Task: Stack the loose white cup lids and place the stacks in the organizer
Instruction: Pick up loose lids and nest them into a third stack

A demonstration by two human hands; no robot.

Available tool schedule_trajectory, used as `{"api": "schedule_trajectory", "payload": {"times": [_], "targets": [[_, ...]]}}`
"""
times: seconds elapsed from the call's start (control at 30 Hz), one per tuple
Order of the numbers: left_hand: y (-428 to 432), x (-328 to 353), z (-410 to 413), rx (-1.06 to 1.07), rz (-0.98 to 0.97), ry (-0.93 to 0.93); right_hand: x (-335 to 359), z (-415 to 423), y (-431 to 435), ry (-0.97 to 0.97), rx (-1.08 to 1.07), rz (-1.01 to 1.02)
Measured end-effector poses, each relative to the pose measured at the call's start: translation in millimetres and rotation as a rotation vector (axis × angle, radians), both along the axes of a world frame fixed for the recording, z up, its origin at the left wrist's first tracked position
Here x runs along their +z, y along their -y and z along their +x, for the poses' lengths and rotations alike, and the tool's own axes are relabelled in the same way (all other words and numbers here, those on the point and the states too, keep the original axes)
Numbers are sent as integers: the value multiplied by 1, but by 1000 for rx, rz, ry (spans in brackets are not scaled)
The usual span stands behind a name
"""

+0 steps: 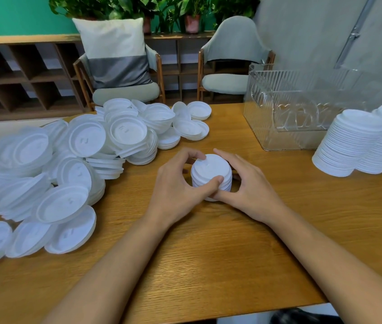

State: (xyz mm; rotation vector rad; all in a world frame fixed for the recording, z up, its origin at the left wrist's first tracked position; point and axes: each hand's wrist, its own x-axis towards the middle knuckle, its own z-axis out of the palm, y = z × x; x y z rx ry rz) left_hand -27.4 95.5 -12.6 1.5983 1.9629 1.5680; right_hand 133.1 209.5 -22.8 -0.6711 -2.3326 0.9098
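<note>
Fingers (193,153) of left hand (176,190) and right hand (249,190) grip lid stack (211,170); embossing on loose lids (87,139) unreadable.

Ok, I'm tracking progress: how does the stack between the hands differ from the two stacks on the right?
The held stack is short; the two tall stacks hold many more lids. The left hand and right hand grip the held stack close to the person; the tall stacks stand untouched at the right, beside the clear organizer. Both are white lids nested top up, outside the organizer.
</note>
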Motion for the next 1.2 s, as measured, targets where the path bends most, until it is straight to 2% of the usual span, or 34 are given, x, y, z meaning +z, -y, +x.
{"api": "schedule_trajectory", "payload": {"times": [0.27,0.5,0.73,0.93,1.2], "targets": [[2,2,-3,-54,-46,65,-1,1,-1,7,-11,-24],[1,-3,-8,-109,-129,122,-1,1,0,58,37,47],[1,-7,-10,-144,-146,108,-1,2,3,71,3,67],[-3,-9,-17,-55,-79,-63,2,7,-4,68,-157,47],[-44,-22,-37,47,-122,-473,6,15,-23,55,-242,-1]]}}
